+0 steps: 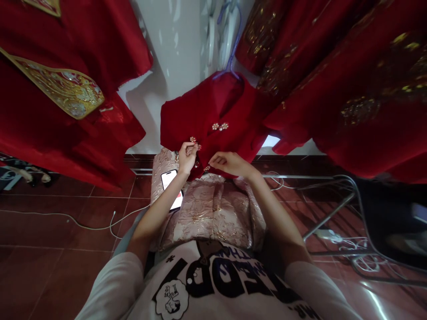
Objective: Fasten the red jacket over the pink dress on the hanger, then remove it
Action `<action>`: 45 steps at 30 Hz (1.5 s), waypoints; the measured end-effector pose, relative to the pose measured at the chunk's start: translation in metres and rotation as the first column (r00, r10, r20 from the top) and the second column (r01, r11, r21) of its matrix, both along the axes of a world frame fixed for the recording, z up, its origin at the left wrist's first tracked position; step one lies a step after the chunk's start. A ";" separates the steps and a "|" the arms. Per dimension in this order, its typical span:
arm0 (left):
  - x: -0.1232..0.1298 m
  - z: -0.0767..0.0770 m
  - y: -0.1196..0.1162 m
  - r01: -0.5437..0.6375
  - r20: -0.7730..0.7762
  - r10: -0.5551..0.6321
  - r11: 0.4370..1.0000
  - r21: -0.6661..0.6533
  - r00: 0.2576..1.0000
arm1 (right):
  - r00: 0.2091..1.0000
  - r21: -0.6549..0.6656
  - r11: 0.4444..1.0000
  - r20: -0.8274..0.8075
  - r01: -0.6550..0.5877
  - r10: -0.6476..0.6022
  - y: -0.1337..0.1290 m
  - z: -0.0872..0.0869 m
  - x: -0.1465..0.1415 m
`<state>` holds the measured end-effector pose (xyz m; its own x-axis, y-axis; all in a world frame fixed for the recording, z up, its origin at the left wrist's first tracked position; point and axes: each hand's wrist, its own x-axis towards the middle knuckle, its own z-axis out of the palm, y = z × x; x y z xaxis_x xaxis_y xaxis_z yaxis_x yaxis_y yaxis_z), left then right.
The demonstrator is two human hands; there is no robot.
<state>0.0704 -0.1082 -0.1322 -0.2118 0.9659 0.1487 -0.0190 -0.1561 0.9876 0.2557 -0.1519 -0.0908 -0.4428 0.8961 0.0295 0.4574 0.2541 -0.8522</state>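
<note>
A red jacket (187, 111) hangs in the upper middle of the frame from a purple hanger (239, 33), its lower front reaching down to both hands. A beaded clasp (220, 127) lies across its front, above and between the hands; more beaded pieces show lower, near the fingers.

The left hand (187, 156), just left of the frame's middle, is at the jacket's front with its fingers bent and drawn together beside a beaded piece (192, 139) — whether anything is pinched between the tips is too small to tell. The right hand (228, 163), a little right of the middle, has its fingers curled and the tips gathered near another beaded piece (207, 168) at the jacket's lower part; I cannot tell if it grips that piece or only touches the cloth.

Below the hands, across the lap at the centre, lies pink brocade (216, 209) with a raised pattern. A phone (168, 177) with a lit screen rests on it, partly behind the left forearm. Red gowns with gold trim fill the upper left (123, 40) and the upper right (320, 111). A dark chair (383, 204) with a metal frame stands at the right edge, white cables (365, 262) on the tiles (83, 262) beneath it.
</note>
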 end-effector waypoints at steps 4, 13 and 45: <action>0.002 0.008 -0.002 0.150 -0.033 -0.152 0.987 -0.051 0.988 | 1.000 0.010 1.000 0.014 0.010 -0.010 -0.001 0.006 0.003; 0.024 0.063 0.022 0.432 -0.740 -0.019 0.822 0.371 0.672 | 0.999 0.000 1.000 0.034 0.015 -0.015 -0.003 0.014 0.005; 0.015 0.107 0.050 0.743 -0.953 0.136 0.600 0.298 0.272 | 0.799 0.229 0.834 -0.490 0.502 -0.347 0.072 0.066 -0.041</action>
<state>0.0854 -0.0584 -0.0250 0.7507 0.4333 0.4987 0.4831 -0.8749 0.0330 0.2148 -0.0798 -0.0248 0.1060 0.8882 0.4470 0.2126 0.4189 -0.8828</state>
